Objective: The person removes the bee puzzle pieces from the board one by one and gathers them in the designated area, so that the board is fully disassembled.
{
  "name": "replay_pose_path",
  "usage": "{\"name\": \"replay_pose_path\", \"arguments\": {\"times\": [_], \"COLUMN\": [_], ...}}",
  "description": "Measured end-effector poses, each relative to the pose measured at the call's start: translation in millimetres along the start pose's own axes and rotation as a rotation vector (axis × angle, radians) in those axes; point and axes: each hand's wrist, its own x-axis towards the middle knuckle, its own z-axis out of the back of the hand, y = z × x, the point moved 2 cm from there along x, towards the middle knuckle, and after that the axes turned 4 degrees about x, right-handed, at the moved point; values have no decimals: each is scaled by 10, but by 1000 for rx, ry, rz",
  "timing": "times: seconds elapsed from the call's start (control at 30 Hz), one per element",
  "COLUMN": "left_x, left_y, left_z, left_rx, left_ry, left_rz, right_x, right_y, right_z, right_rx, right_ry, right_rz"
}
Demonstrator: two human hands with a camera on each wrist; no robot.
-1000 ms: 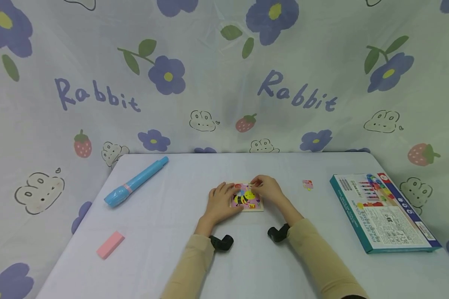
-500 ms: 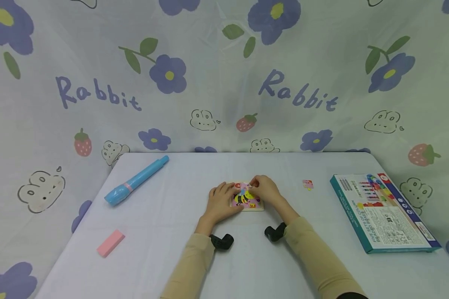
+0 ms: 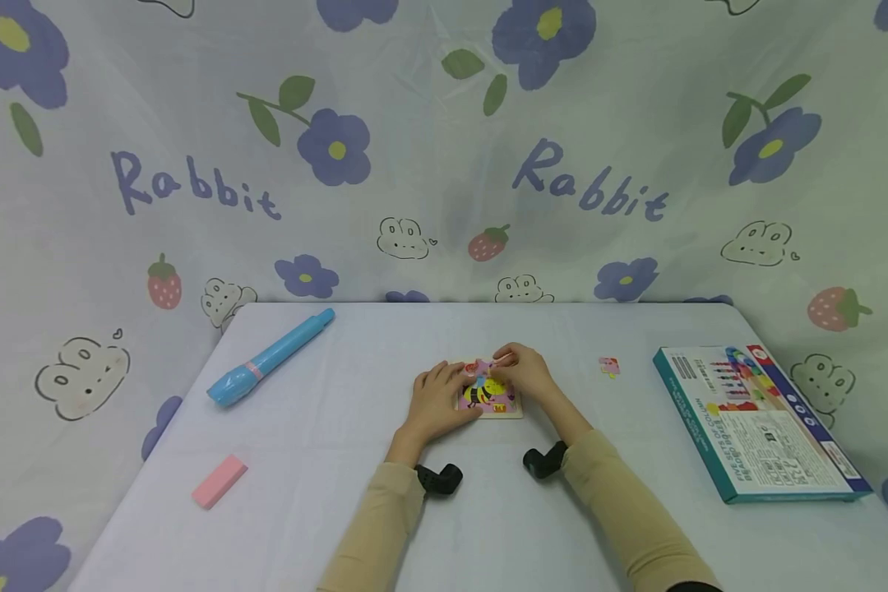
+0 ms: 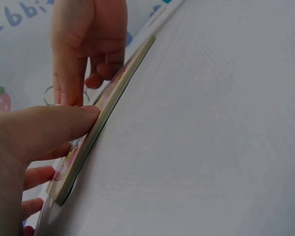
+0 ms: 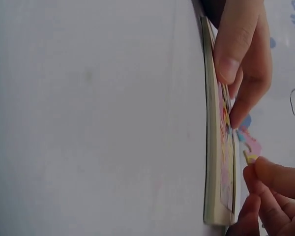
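Pale wood edges a small square puzzle board (image 5: pixel 211 157) printed with a yellow-and-black bee on pink; it lies flat on the white-covered table (image 3: pixel 266 534), near the middle, between a person's two hands. Left hand (image 3: pixel 432 403) rests over the board's left side; its grip is loose, fingers relaxed, thumb laid along the near edge, pressing from above. Right hand (image 3: pixel 529 374) stands at the board's far right corner; its grip is a pinch, thumb and fingertip on a thin pink puzzle piece with a patch of yellow (image 5: pixel 254 145); the right wrist view has this piece tilted over the far part of the board; whether it touches the board, cannot tell.

Second loose pink-and-red puzzle piece with a yellow tab (image 3: pixel 609 366) lies on the table, right of the right hand, apart from the board; farther right, a flat teal-edged cardboard box (image 3: pixel 773 436) with printed pictures and text; far left, a light-blue plastic torch-shaped tube (image 3: pixel 277 353) set diagonally; nearer on the same side, a pink rectangular block (image 3: pixel 219 482); behind the table, a whitish cloth (image 3: pixel 429 148) with purple flowers, strawberries, rabbit outlines and the word "Rabbit"; tan sleeves (image 3: pixel 629 501) on both arms.
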Motion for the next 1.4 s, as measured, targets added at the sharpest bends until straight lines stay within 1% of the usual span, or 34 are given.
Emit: {"name": "replay_pose_path", "arguments": {"times": [0.1,0.2,0.4,0.57,0.63,0.77,1.0,1.23,1.4], "left_x": [4,5,-4,-14,-18,-23,-24,-25,-20], "left_y": [1,4,3,-2,-3,-8,-23,-25,-21], "left_z": [-3,-3,3,7,7,8,17,18,25], "left_rx": [9,10,-7,-20,-20,-24,-26,-16,-11], "left_ry": [5,5,10,12,8,2,4,11,13], "left_rz": [0,3,10,13,12,7,3,2,1], "right_x": [-13,-30,-41,-67,-80,-124,-234,-293,-343], "right_y": [-17,-36,-151,-261,-316,-410,-519,-665,-709], "right_z": [51,109,246,409,479,624,852,1028,1120], "right_rx": [89,137,243,332,345,360,400,381,351], "right_ry": [-12,-32,-53,-104,-129,-170,-218,-245,-284], "right_rz": [-35,-59,-116,-179,-204,-227,-237,-250,-258]}}
